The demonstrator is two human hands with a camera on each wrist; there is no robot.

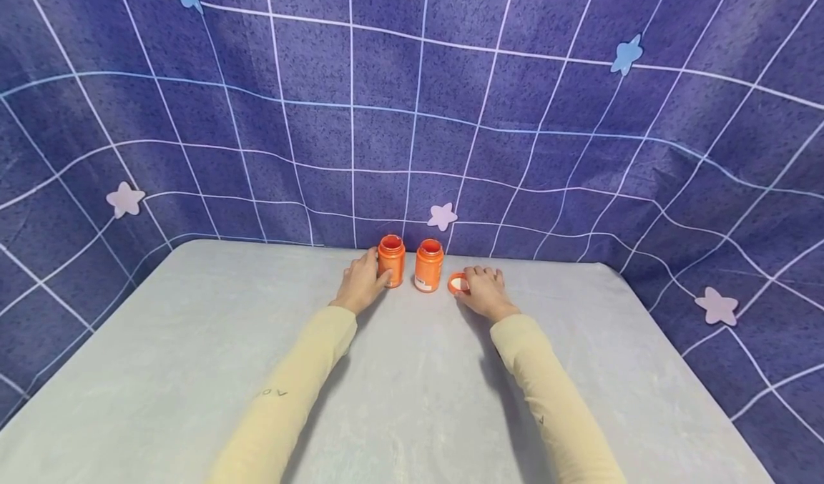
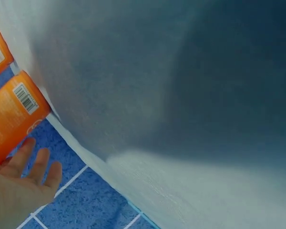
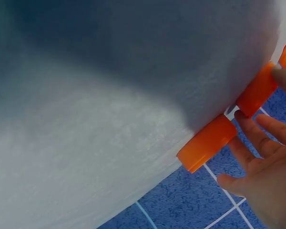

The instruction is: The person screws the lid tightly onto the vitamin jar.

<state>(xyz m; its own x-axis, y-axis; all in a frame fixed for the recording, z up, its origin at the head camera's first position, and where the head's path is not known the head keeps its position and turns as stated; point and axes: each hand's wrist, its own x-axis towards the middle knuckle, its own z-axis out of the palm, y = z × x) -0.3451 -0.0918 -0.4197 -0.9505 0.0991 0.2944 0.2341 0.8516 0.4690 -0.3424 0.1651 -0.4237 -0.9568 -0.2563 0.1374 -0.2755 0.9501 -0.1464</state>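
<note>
Two lidless orange bottles stand upright side by side near the table's far edge. My left hand [image 1: 362, 282] holds the left bottle [image 1: 391, 264], thumb in front and a finger behind; in the left wrist view the other fingers [image 2: 39, 164] extend loosely beside it. The right bottle [image 1: 428, 268] stands apart from both hands. To its right, my right hand [image 1: 486, 291] pinches an orange lid [image 3: 257, 90] between thumb and index finger, its white inside facing up. A second orange lid [image 3: 207, 143] lies beside it against another finger, hidden by the hand in the head view.
The pale grey table [image 1: 412, 398] stretches toward me beneath both sleeves. Right behind the bottles, a purple-blue grid-patterned curtain [image 1: 322, 148] with star shapes hangs down along the far edge and both sides.
</note>
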